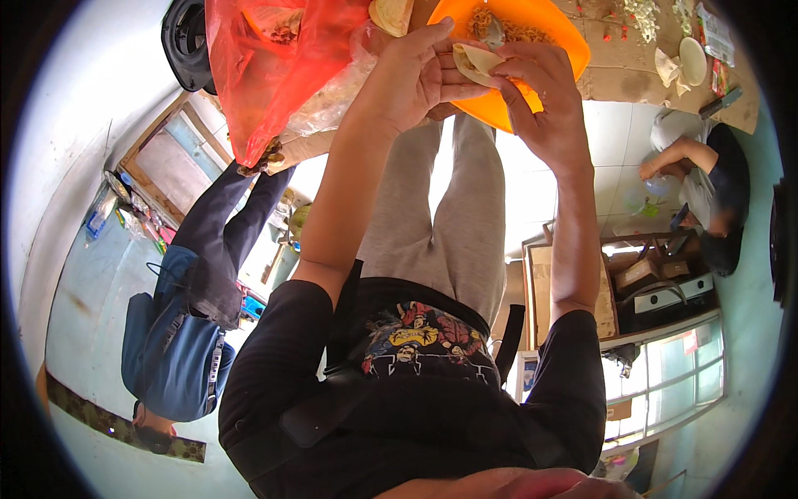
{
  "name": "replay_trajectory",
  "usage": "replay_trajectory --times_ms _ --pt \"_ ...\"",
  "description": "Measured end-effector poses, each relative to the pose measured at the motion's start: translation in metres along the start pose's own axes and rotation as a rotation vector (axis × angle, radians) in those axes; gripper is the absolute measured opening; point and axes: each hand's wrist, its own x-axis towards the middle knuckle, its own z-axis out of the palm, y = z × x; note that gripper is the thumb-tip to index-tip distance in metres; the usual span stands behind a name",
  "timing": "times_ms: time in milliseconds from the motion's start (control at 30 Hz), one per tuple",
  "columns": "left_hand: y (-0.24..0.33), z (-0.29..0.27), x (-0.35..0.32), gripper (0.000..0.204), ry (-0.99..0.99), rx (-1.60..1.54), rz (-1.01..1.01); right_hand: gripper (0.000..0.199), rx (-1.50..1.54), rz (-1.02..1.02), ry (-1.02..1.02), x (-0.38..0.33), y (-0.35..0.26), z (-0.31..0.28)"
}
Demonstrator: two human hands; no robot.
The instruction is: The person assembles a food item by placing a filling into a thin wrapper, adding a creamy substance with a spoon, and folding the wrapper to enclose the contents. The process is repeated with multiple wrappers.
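A pale round wrapper (476,65), folded over into a half-moon, is between my two hands, with some filling showing at its edge. My left hand (416,76) has its palm turned up and its fingers stretched out flat, the fingertips at the wrapper's underside. Thumb and fingers of my right hand (544,100) pinch the wrapper's right end. Just beyond is an orange bowl (573,51) with noodle-like filling (524,33) and a metal spoon (492,33) in it. Another folded wrapper (391,15) lies past my left hand.
A red plastic bag (258,91) covers the table's left side. Cardboard (611,81) lies under the bowl. Chopped vegetables (638,18), loose wrappers (692,60) and a knife (721,102) are at right. One person (179,333) stands left; another (715,175) crouches right.
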Motion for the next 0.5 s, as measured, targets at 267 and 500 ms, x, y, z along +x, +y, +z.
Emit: replay_trajectory --times_ms 267,500 --pt "-0.0019 -0.0072 0.0054 0.055 0.019 -0.012 0.035 0.036 0.025 -0.007 0.0 0.0039 -0.0029 -0.0044" --pt "-0.002 -0.0027 0.0056 0.054 0.017 0.017 0.01 0.031 -0.073 -0.005 0.044 0.0086 -0.0034 -0.0002"
